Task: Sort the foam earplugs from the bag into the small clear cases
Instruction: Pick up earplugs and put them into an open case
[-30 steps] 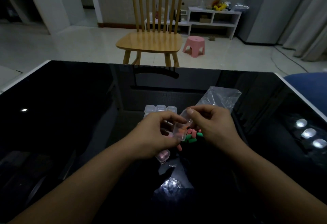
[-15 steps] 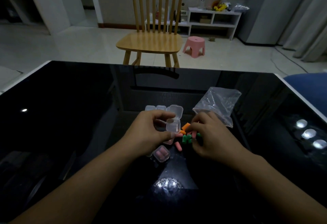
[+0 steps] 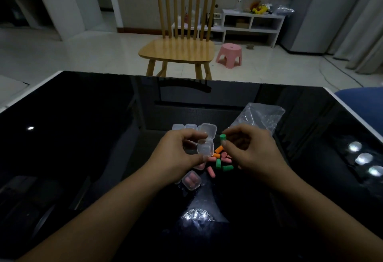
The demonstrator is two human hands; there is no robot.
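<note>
A small clear case [image 3: 205, 147] with its hinged lid [image 3: 207, 130] swung open is held above the table by the left hand [image 3: 178, 154], pinched between thumb and fingers at its left side and lower edge. The case appears empty. A green earplug [image 3: 222, 137] is pinched between the thumb and forefinger of the right hand [image 3: 251, 154], just to the right of the open case and apart from it.

Below and between the 2 hands, a loose heap of earplugs [image 3: 219, 161] is spread on the black glossy table [image 3: 83, 137]: 2 orange ones nearest the open case, 2 green ones toward the right, and several pink ones among them, with 1 pink earplug [image 3: 211, 172] lying at the near edge of the heap. A closed case [image 3: 191, 180] with pink earplugs inside is set on the table just below the left hand. Another case with pink contents is partly hidden under that hand.

A row of further clear cases [image 3: 184, 126] is seen behind the left hand; their number cannot be told, as some are covered by the hand and the open lid. A crumpled clear plastic bag [image 3: 261, 116] is lying on the table behind the right hand.

Past the far table edge, a wooden chair [image 3: 178, 48] and a pink stool [image 3: 229, 54] are standing on the pale floor.
</note>
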